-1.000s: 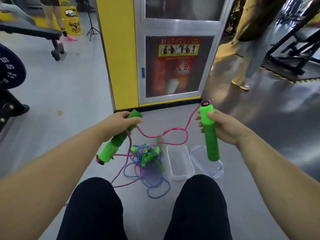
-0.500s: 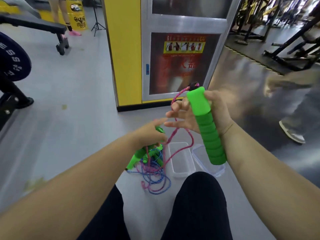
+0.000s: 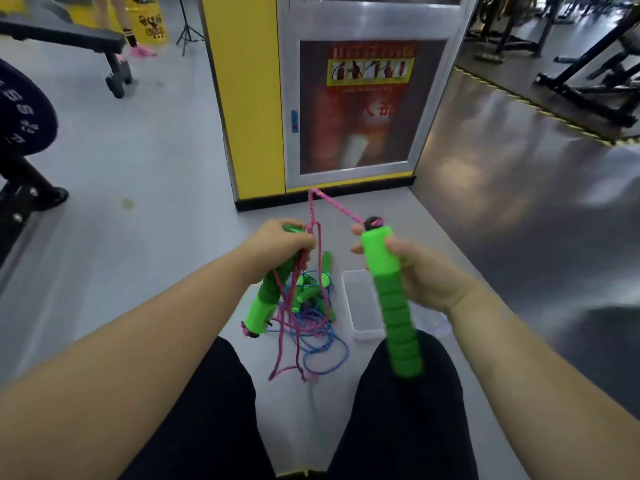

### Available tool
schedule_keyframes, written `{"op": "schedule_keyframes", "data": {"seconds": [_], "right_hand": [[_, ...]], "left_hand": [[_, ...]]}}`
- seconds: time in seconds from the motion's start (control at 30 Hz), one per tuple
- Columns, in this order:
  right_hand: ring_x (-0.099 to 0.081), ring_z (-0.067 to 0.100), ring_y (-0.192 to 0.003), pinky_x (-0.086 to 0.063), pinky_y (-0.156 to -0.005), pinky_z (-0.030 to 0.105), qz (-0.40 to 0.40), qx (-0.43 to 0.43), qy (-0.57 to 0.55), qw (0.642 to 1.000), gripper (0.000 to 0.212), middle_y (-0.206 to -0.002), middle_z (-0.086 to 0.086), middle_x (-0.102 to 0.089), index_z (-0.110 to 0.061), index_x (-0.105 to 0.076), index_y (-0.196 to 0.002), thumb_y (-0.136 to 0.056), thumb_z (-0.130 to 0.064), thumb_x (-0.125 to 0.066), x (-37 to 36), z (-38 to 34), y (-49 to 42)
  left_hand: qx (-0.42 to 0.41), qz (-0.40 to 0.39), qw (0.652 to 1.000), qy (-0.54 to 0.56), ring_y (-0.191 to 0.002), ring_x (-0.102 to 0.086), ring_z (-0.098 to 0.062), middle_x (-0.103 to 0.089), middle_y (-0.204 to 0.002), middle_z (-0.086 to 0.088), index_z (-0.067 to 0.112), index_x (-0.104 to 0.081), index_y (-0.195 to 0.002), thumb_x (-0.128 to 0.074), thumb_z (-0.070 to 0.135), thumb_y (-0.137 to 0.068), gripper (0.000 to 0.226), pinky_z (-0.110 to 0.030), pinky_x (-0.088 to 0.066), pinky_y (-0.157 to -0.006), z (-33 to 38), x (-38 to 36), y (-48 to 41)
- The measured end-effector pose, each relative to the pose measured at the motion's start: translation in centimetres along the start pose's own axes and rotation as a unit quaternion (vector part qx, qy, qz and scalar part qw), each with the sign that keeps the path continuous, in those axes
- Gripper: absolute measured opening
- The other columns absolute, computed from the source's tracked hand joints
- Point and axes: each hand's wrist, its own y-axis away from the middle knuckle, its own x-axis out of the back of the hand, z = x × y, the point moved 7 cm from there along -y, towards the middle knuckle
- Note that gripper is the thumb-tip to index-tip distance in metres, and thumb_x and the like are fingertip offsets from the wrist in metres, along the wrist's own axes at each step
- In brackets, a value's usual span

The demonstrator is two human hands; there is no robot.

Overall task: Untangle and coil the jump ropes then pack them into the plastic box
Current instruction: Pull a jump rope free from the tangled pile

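Left hand (image 3: 280, 242) grips one handle (image 3: 261, 306) plus pink rope (image 3: 312, 213) loops; right hand (image 3: 427, 275) clasps the other handle (image 3: 394, 306). Box (image 3: 358, 299) lies below, between the grips.

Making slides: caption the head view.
Left hand and right hand hold the pink rope's green handles near the plastic box.

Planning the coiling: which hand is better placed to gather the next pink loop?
Left, probably: the left hand grips gathered pink rope loops with one green handle; the right hand grips only the other handle.
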Motion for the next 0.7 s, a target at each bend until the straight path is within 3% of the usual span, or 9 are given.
{"op": "schedule_keyframes", "data": {"seconds": [0.07,0.13,0.17,0.3,0.37,0.43,0.5,0.6,0.7], "right_hand": [[-0.053,0.009,-0.117,-0.038,-0.104,0.026,0.023,-0.004,0.068,0.997,0.074,-0.129,0.009,-0.058,-0.019,-0.053,-0.121,-0.053,-0.039,-0.074,-0.5,1.8,-0.5],[-0.034,0.017,-0.136,-0.022,-0.116,0.039,0.018,0.004,0.1,0.995,0.053,-0.151,0.008,-0.031,-0.021,-0.066,-0.102,-0.054,-0.043,-0.069,-1.6,2.1,-0.8],[-0.035,0.018,-0.136,-0.024,-0.115,0.039,0.01,0.005,0.102,0.995,0.046,-0.152,0.008,-0.029,-0.02,-0.069,-0.094,-0.055,-0.042,-0.069,-2.1,2.1,-0.9],[-0.065,0.016,-0.096,-0.05,-0.089,0.029,-0.054,-0.014,0.029,0.998,0.063,-0.114,0.012,-0.067,-0.014,-0.064,-0.103,-0.048,-0.039,-0.081,-3.1,2.8,-1.2],[-0.066,0.018,-0.086,-0.052,-0.085,0.036,-0.039,-0.024,0.048,0.998,0.051,-0.102,0.008,-0.068,-0.015,-0.063,-0.104,-0.059,-0.033,-0.08,-3.0,3.1,-1.1],[-0.067,0.016,-0.077,-0.055,-0.078,0.032,0.017,-0.018,0.109,0.994,0.032,-0.1,0.009,-0.066,-0.019,-0.062,-0.104,-0.074,-0.025,-0.073,-2.3,2.9,-0.9],[-0.068,0.013,-0.08,-0.053,-0.069,0.021,0.065,0.006,0.141,0.988,0.03,-0.101,0.007,-0.067,-0.017,-0.062,-0.111,-0.081,-0.024,-0.064,-1.6,2.5,-0.7],[-0.064,0.01,-0.093,-0.05,-0.08,0.027,0.151,0.05,0.25,0.955,0.051,-0.106,-0.005,-0.066,-0.02,-0.059,-0.119,-0.073,-0.039,-0.071,0.0,2.5,-0.7],[-0.06,0.01,-0.089,-0.05,-0.082,0.032,0.254,0.103,0.314,0.909,0.045,-0.099,-0.017,-0.058,-0.033,-0.049,-0.108,-0.072,-0.037,-0.076,0.8,2.5,-0.3]], "left_hand": [[-0.021,-0.062,0.998,-0.025,-0.053,-0.056,-0.015,-0.061,-0.059,-0.003,0.014,-0.066,-0.077,-0.067,0.006,-0.077,0.008,-0.02,-0.05,-0.058,0.7,-0.4,0.6],[-0.029,-0.13,0.991,-0.01,-0.051,-0.056,-0.015,-0.06,-0.057,-0.002,0.015,-0.066,-0.074,-0.068,0.007,-0.068,0.01,-0.02,-0.049,-0.055,1.3,-1.0,1.5],[-0.033,-0.164,0.986,0.014,-0.049,-0.054,-0.016,-0.058,-0.054,-0.004,0.016,-0.065,-0.069,-0.065,0.007,-0.066,0.01,-0.021,-0.048,-0.053,1.7,-1.4,2.0],[-0.053,-0.235,0.968,0.073,-0.043,-0.049,-0.017,-0.054,-0.05,-0.007,0.01,-0.061,-0.069,-0.056,0.002,-0.068,0.009,-0.021,-0.045,-0.05,2.7,-1.7,3.0],[-0.056,-0.223,0.971,0.067,-0.043,-0.049,-0.015,-0.054,-0.05,-0.006,0.012,-0.061,-0.068,-0.057,0.005,-0.07,0.008,-0.02,-0.046,-0.049,2.6,-1.3,2.9],[-0.061,-0.198,0.977,0.051,-0.044,-0.05,-0.014,-0.055,-0.052,-0.004,0.013,-0.061,-0.073,-0.06,0.008,-0.072,0.005,-0.02,-0.047,-0.049,2.3,-1.0,2.9],[-0.061,-0.158,0.985,0.041,-0.046,-0.051,-0.013,-0.057,-0.054,-0.003,0.015,-0.064,-0.079,-0.067,0.007,-0.077,0.008,-0.021,-0.047,-0.051,1.8,-0.6,2.8],[-0.064,-0.112,0.991,0.02,-0.046,-0.053,-0.009,-0.058,-0.052,0.003,0.027,-0.071,-0.071,-0.066,0.011,-0.085,0.022,-0.02,-0.047,-0.054,1.3,-0.6,3.0],[-0.09,-0.106,0.989,-0.051,-0.049,-0.056,0.002,-0.061,-0.052,0.015,0.032,-0.067,-0.103,-0.069,0.019,-0.083,0.023,-0.019,-0.046,-0.063,1.1,-1.7,3.5]]}}
